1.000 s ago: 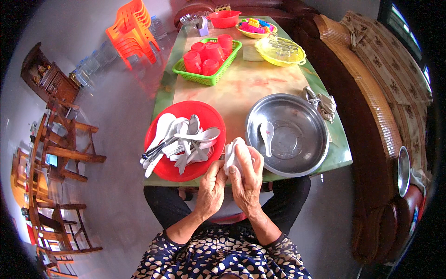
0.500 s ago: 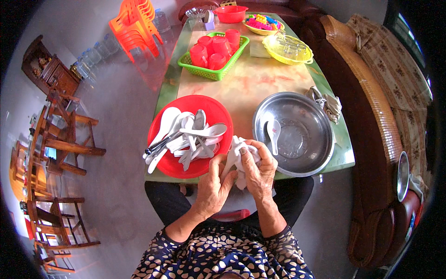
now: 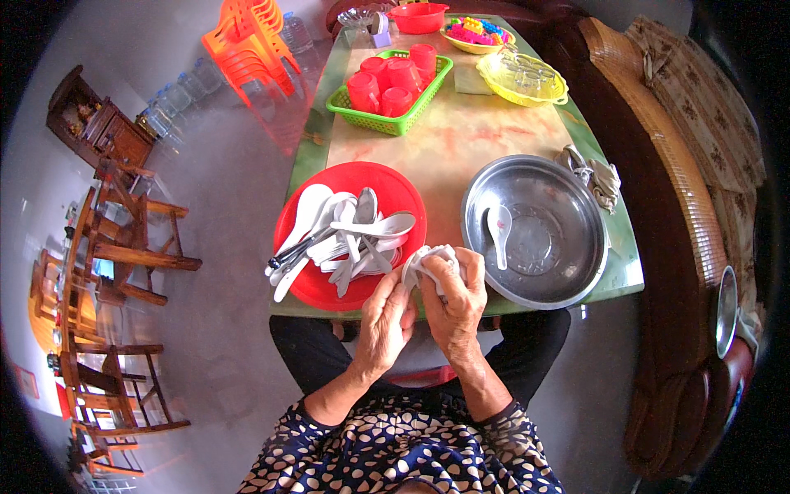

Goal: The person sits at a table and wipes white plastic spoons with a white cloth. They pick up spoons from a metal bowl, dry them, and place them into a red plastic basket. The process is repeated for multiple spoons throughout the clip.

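My right hand (image 3: 454, 306) is closed around a crumpled white cloth (image 3: 432, 262), just past the table's near edge. Fingers of my left hand (image 3: 383, 323) are pinched beside it, on a smooth white piece that looks like a spoon (image 3: 409, 273); the cloth and fingers hide most of it. To the left, a red plate (image 3: 362, 174) bears a pile of white spoons (image 3: 309, 212), some metal spoons (image 3: 366, 204) and dark-handled utensils (image 3: 288, 255). At the right a steel basin (image 3: 568, 280) has one white spoon (image 3: 499, 235) lying inside, with a little water.
Further back stands a green basket (image 3: 395, 125) of red mugs (image 3: 403, 76). Beyond are a yellow basket (image 3: 527, 95) with glassware, a bowl of colourful blocks (image 3: 477, 34) and a red basin (image 3: 418, 16). Grey cloths (image 3: 605, 181) lie at the right edge.
Both hands stay together at the cloth; my fingers have shifted over it and the white piece shows less. The whole view has moved slightly, with the table appearing further right.
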Available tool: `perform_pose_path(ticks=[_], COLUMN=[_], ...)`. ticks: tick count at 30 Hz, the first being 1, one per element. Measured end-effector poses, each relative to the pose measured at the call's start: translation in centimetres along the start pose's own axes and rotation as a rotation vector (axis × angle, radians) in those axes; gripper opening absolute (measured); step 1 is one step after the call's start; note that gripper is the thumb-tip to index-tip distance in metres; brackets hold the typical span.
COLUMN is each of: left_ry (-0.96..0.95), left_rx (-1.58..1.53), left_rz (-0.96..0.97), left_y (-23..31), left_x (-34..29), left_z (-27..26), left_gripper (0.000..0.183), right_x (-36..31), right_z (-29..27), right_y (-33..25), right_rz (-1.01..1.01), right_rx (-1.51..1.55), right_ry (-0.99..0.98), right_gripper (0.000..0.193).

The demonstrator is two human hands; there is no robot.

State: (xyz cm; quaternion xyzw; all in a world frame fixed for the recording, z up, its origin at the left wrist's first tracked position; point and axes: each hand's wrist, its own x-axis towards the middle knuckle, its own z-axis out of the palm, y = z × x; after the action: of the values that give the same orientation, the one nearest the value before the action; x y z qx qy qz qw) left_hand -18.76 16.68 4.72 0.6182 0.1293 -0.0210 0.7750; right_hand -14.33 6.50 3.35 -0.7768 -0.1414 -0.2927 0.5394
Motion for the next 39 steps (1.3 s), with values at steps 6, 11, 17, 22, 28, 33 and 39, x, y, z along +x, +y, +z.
perform_pose_path(ticks=[6, 11, 17, 22, 28, 33, 39], left_ry=[0.013, -0.036, 0.048, 0.039, 0.119, 0.091, 0.003], left_rx=[0.019, 0.079, 0.149, -0.07, -0.335, -0.45, -0.526], left_rz=[0.17, 0.063, 0.094, 0.16, 0.059, -0.025, -0.06], left_y=[-2.1, -0.7, 0.1, -1.7, -1.6, -1.4, -1.1], left_x=[1.3, 0.5, 0.4, 1.2, 1.3, 0.8, 0.6], left_z=[-1.1, 0.0, 0.6, -0.3, 0.4, 0.4, -0.6], left_gripper=[0.028, 0.028, 0.033, 0.043, 0.038, 0.034, 0.032], right_x=[-0.2, 1.0, 0.4, 0.2, -0.4, -1.0, -0.9], right_z=[-0.8, -0.2, 0.7, 0.5, -0.6, -1.7, -2.4], right_y=[0.1, 0.7, 0.9, -0.4, -1.3, -1.2, -2.0], right_rz=[-0.139, -0.274, -0.228, -0.169, -0.024, 0.009, -0.046], right_rx=[-0.007, -0.214, -0.225, -0.195, -0.109, 0.031, 0.226], right_ry=[-0.292, 0.007, 0.051, -0.092, -0.291, -0.39, -0.483], right_gripper=[0.023, 0.025, 0.026, 0.025, 0.021, 0.021, 0.03])
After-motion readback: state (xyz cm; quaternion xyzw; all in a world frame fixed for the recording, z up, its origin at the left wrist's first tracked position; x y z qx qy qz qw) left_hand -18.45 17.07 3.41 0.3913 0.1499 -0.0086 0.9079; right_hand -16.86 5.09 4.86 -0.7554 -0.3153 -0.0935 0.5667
